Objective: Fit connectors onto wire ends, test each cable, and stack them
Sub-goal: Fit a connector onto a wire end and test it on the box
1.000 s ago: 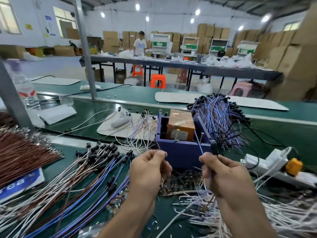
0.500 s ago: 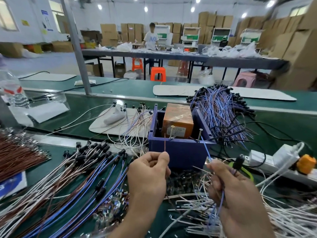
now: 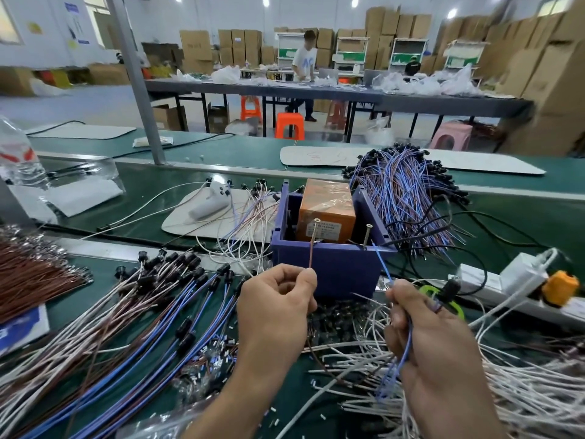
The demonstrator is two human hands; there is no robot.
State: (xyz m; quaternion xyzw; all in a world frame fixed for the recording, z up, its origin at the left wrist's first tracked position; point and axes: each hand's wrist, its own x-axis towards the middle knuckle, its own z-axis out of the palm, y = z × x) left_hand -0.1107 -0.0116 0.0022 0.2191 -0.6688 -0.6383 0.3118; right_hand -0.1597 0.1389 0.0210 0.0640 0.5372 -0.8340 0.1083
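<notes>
Both hands sit at six o'clock of the tester, each curled on a lead. The left hand (image 3: 278, 299) pinches a brown wire (image 3: 311, 255) between thumb and forefinger, and the right hand (image 3: 433, 340) wraps its fingers round a blue wire (image 3: 381, 264), with a black connector (image 3: 451, 285) jutting past its knuckles at two o'clock. The green tabletop (image 3: 152, 191) keeps stock within reach, sorted by stage as I judge it: connector-tipped cables (image 3: 142, 305) at nine o'clock, bare white wires (image 3: 522, 391) at four o'clock, and a blue-and-brown bundle (image 3: 408, 191) at one o'clock behind the purple box (image 3: 329, 270), likely the tested stack. Two screws (image 3: 316, 231) stand at the box's front edge, probably test contacts, which would explain why each lead is held short and aimed upward. The brown tip reaches the left screw, and the blue tip ends by the foot of the right one. A second ago no wire stood above the left hand and the connector was upright at the box's right front corner. Half a second ago the brown wire was up but short of its screw.
</notes>
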